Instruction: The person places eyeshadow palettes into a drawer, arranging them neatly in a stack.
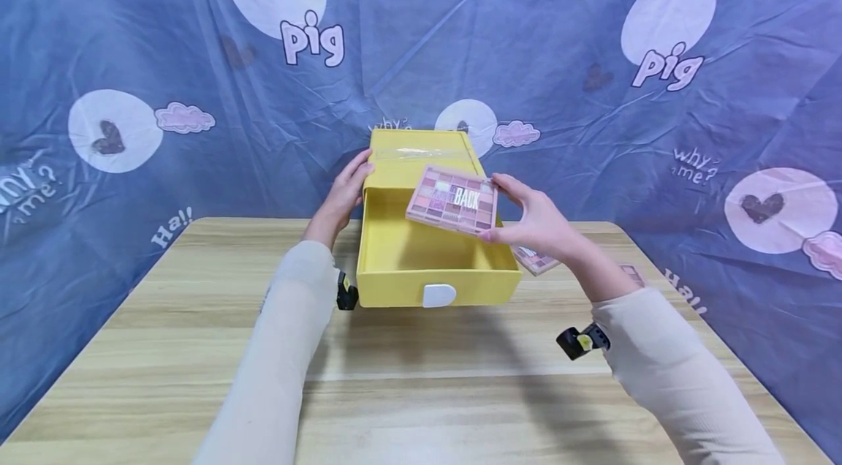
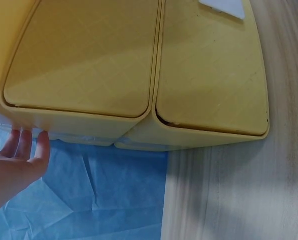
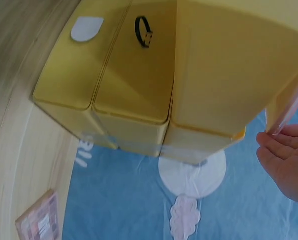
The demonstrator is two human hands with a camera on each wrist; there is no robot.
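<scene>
A yellow drawer cabinet (image 1: pixel 424 140) stands at the back of the table, its top drawer (image 1: pixel 395 291) pulled out toward me. My right hand (image 1: pixel 541 220) pinches a pink eyeshadow palette (image 1: pixel 442 196) by its right edge, thumb below and fingers above. The palette is tilted over the right part of the drawer and hides some of its inside. Against the cabinet's left side lies my left hand (image 1: pixel 345 194). In the left wrist view the fingers (image 2: pixel 25 145) of that hand look nearly straight and touch the yellow wall.
Right of the cabinet, a second palette (image 1: pixel 538 260) lies partly behind my right arm, with another (image 1: pixel 633 273) farther right. Two lower drawers are closed; one has a black loop (image 3: pixel 141 32), the bottom one a white tab (image 3: pixel 87 29). A blue cloth (image 1: pixel 421 26) hangs behind.
</scene>
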